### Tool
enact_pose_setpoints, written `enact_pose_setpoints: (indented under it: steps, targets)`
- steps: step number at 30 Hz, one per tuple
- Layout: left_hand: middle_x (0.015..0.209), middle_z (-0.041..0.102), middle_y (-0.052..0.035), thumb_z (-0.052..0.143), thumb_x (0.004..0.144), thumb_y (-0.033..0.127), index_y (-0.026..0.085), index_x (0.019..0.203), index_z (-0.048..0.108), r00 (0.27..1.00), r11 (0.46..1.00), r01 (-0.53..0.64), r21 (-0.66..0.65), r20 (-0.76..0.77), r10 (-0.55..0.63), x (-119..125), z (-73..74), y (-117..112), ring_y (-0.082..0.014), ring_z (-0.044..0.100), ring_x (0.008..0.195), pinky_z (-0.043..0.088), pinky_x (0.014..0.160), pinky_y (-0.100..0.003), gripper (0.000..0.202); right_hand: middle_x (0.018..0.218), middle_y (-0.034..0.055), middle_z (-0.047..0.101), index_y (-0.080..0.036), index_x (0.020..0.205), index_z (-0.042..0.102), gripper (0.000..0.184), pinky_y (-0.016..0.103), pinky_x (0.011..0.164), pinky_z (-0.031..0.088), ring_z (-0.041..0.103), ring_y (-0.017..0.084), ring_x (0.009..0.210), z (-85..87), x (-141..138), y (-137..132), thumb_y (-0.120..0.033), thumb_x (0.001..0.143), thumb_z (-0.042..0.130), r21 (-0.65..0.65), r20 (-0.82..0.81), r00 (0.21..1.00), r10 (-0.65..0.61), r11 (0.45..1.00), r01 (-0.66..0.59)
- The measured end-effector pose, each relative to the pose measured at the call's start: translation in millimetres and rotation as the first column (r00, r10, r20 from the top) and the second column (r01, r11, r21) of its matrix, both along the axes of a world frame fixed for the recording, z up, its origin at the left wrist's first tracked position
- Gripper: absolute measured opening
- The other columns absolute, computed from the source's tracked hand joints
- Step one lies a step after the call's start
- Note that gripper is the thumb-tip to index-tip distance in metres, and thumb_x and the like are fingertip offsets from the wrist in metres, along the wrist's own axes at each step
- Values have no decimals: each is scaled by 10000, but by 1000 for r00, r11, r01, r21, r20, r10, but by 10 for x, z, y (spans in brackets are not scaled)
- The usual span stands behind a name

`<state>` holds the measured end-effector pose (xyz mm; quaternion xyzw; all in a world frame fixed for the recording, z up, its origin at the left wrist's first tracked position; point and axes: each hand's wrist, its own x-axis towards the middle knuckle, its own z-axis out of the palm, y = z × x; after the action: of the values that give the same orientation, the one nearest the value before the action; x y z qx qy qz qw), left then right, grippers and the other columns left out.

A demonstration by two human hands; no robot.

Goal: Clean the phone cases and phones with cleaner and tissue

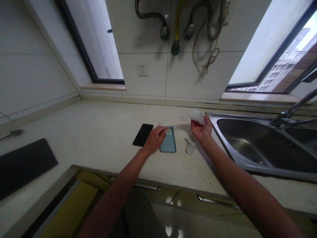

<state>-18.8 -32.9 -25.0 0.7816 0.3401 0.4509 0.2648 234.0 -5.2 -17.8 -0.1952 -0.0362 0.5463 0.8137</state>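
Case [168, 144] lies on the counter [99, 132], camera end toward the wall, with the left hand [155, 138] over its upper left part. The fingers are bent; whether they grip the case or only rest there, I cannot tell. The phone [141, 135] lies slanted just beside it, partly behind that hand. The right hand [201, 129], near the sink [247, 143], has its fingers together on a white piece [197, 116], too blurred to name. The step in hand seems to be handling that piece; the next move probably calls for a light pinch, as such filmy stuff would crease easily. The case is blue-green and shallow-rimmed, the phone flat and black, the sink shiny metal, and the counter pale and speckled, with a clear piece [190, 148] lying near the case
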Motion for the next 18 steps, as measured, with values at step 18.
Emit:
enact_pose_setpoints:
  steps: [18]
  targets:
    - [1059, 690, -112, 634, 854, 225, 222, 770, 739, 832, 905, 424, 43, -413, -370, 882, 55, 90, -272, 586, 1047, 401, 972, -428, 135, 707, -19, 724, -208, 843, 593, 114, 305, 615, 618, 705, 152, 640, -192, 79, 132, -311, 837, 641, -37, 39, 999, 15, 999, -14]
